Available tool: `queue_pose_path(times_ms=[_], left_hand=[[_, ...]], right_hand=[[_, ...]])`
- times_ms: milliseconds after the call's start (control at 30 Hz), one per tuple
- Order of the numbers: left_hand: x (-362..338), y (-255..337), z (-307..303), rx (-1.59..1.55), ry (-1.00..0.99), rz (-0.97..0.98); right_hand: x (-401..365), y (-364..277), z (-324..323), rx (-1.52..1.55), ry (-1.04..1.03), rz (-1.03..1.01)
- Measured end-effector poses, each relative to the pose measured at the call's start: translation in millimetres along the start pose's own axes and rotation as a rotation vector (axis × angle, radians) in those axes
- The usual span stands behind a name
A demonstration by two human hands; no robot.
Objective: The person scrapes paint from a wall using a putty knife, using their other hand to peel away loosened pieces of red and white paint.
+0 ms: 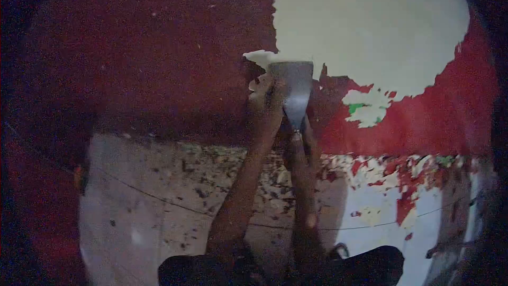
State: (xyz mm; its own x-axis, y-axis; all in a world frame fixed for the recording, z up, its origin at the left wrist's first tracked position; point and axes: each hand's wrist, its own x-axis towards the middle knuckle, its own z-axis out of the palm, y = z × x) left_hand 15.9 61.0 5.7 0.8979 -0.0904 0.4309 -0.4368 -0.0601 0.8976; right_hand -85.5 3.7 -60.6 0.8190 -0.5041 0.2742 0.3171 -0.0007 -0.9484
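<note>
A scraper with a broad metal blade stands upright against the wall, its wide edge at the border of the bared pale patch. My right hand is closed around its handle, below the blade. At the blade's left side, my left hand grips it, with fingers overlapping the metal; dim light blurs their exact hold. Just left of that hand, a ragged flap of loosened paint sticks out from the dark red wall paint.
Paint flakes lie scattered on the pale floor along the wall's foot. A thin cable crosses the floor beneath my arms. Bright red paint with torn edges borders the patch at right. My dark-clothed knees show at the bottom.
</note>
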Motion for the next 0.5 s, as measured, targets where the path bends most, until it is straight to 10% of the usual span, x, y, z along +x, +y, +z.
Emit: queue_pose_path(times_ms=[100, 200, 333, 500], left_hand=[[-5, -7, -3, -0.015, -0.004, -0.141], [-1, -14, -9, 0.063, -0.010, 0.066], [3, 13, -8, 0.073, -0.030, -0.017], [1, 5, -2, -0.003, 0.020, -0.068]], right_hand=[[0, -1, 7, -0.008, 0.042, -0.122], [-11, -3, 16, 0.138, 0.034, 0.232], [4, 16, 25, 0.009, 0.099, -0.178], [-1, -27, 7, 0.147, -0.020, 0.100]])
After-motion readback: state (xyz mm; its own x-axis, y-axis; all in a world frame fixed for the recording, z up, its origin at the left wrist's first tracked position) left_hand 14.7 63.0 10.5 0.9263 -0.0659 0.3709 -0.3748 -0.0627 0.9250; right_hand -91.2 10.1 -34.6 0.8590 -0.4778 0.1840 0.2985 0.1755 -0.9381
